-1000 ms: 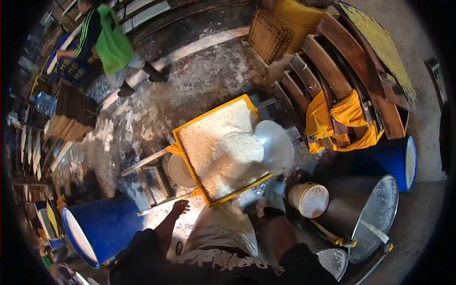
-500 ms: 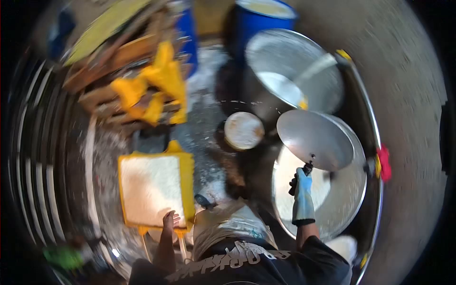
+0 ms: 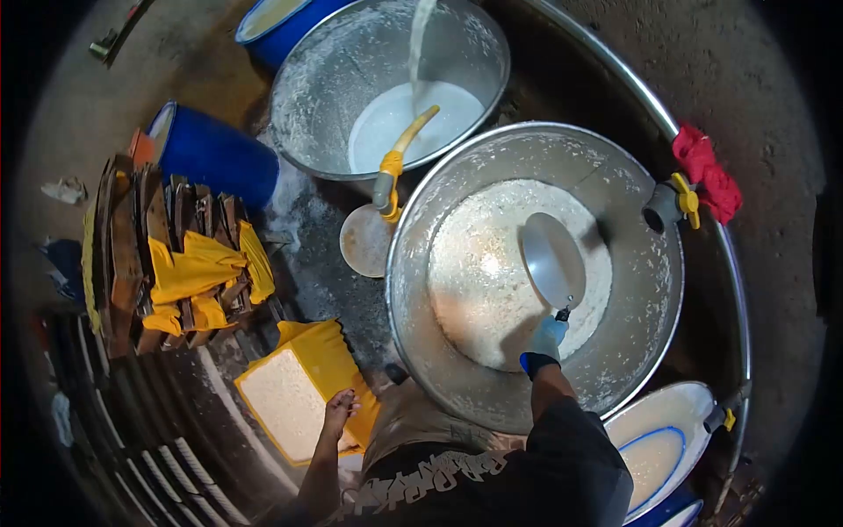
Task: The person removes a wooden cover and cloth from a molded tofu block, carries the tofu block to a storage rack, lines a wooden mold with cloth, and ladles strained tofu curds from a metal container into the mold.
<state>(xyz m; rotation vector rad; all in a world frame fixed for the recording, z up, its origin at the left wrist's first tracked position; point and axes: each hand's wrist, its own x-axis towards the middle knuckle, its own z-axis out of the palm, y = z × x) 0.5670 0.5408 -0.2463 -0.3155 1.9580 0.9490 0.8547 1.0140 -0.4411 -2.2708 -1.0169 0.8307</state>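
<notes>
My right hand (image 3: pixel 548 338), in a light blue glove, grips the handle of a large round metal scoop (image 3: pixel 553 261). The scoop is inside a big metal vat (image 3: pixel 406 329), over or touching the white curd-like mass (image 3: pixel 479 255); which one I cannot tell. My left hand (image 3: pixel 342 406) is bare, with fingers partly curled and apart and nothing in it. It hovers by the yellow cloth (image 3: pixel 338 356) that lines a square mould (image 3: pixel 279 404) filled with white material.
Another metal vat (image 3: pixel 307 97) stands ahead, with liquid pouring in. Beside it are a round pail (image 3: pixel 365 239), blue barrels (image 3: pixel 211 154) and stacked boards (image 3: pixel 123 255) with yellow cloths. A metal pipe (image 3: pixel 733 272) with a red cloth (image 3: pixel 707 171) runs along the right. Lower right is an oval tub (image 3: pixel 694 404).
The view has swung right from the mould to the vats. The scoop, earlier over the mould, has moved into the big vat. My left hand remains near the mould.
</notes>
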